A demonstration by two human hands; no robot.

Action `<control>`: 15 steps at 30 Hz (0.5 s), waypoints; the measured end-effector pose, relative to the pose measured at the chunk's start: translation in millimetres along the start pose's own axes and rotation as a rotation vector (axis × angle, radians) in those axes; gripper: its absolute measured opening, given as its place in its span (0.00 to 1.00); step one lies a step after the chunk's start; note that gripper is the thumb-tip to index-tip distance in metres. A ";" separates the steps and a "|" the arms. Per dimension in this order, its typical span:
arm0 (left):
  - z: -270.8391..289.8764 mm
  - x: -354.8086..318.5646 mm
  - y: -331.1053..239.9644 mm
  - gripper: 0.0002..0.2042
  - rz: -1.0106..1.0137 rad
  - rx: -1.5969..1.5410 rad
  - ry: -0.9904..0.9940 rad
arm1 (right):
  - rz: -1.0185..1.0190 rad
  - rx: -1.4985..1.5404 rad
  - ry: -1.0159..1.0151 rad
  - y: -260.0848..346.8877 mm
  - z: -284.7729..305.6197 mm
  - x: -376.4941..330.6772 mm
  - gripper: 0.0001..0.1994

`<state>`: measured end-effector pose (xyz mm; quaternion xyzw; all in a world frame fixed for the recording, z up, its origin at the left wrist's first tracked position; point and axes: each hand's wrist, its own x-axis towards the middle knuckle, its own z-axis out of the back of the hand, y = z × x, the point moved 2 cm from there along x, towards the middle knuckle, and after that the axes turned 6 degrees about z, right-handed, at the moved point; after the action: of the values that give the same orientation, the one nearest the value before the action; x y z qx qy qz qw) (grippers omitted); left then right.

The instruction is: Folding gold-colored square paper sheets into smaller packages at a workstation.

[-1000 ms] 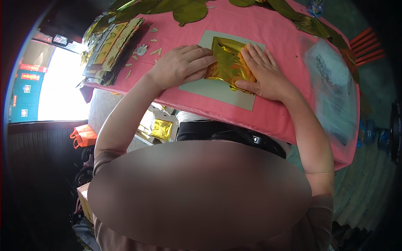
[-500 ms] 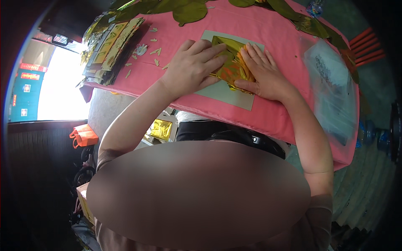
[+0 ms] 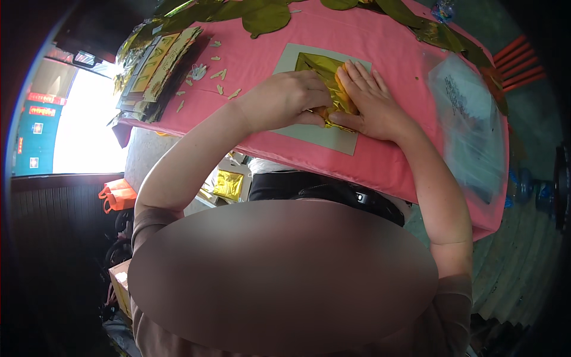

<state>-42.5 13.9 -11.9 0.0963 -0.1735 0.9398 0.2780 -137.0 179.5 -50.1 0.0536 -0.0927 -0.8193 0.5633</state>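
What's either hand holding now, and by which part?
The left hand seems to pinch the gold foil packet at its near edge; the right hand lies flat on it, gripping nothing.

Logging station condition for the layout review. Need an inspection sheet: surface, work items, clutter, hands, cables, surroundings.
Surface: table under a pink cloth.
Work items: gold foil, creased, on a grey board, partly hidden by both hands.
Clutter: stack of printed paper packs at left; small pale pieces beside it; olive-gold rounded sheets along the far edge; clear plastic bag at right.
Hands: left hand, fingers curled at the foil, grip hidden; right hand flat on the foil's right side.
Cables: nothing seen for certain.
Surroundings: orange bag at left; gold packet below the near edge; red bars at right.
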 end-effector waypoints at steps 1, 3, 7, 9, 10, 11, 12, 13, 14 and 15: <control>-0.2 0.5 0.7 0.16 0.000 0.000 -0.001 | 0.000 -0.001 0.000 0.0 0.0 0.1 0.44; -1.1 0.9 1.5 0.16 -0.005 -0.013 -0.005 | 0.005 -0.006 -0.007 0.1 -0.4 0.5 0.44; 0.6 5.8 -1.7 0.15 0.015 0.017 0.040 | 0.011 -0.002 -0.018 -1.1 -0.4 -0.4 0.44; 0.2 9.2 -3.3 0.14 0.043 0.050 0.089 | 0.003 0.007 -0.019 -3.3 -0.6 -1.5 0.44; 1.1 6.6 -4.4 0.14 0.044 0.051 0.082 | 0.005 0.000 -0.017 -1.3 0.1 -0.8 0.44; 1.7 4.0 -5.5 0.14 0.052 0.067 0.082 | 0.010 -0.004 -0.018 0.5 0.7 -0.2 0.44; 2.3 1.7 -6.0 0.14 0.061 0.083 0.083 | 0.015 -0.010 -0.019 2.3 1.2 0.4 0.44; 0.9 2.2 -5.3 0.14 0.061 0.084 0.085 | 0.016 -0.007 -0.020 1.1 0.1 0.1 0.44; -0.7 2.1 -4.6 0.11 0.036 0.102 0.047 | 0.019 -0.011 -0.026 0.2 -1.1 0.0 0.44; -1.2 2.0 -4.6 0.09 0.011 0.120 0.008 | 0.022 -0.016 -0.032 -0.3 -1.5 -0.1 0.45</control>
<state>-41.8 19.0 -11.2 0.1082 -0.1161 0.9504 0.2674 -136.9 179.6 -51.6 0.0352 -0.0958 -0.8144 0.5713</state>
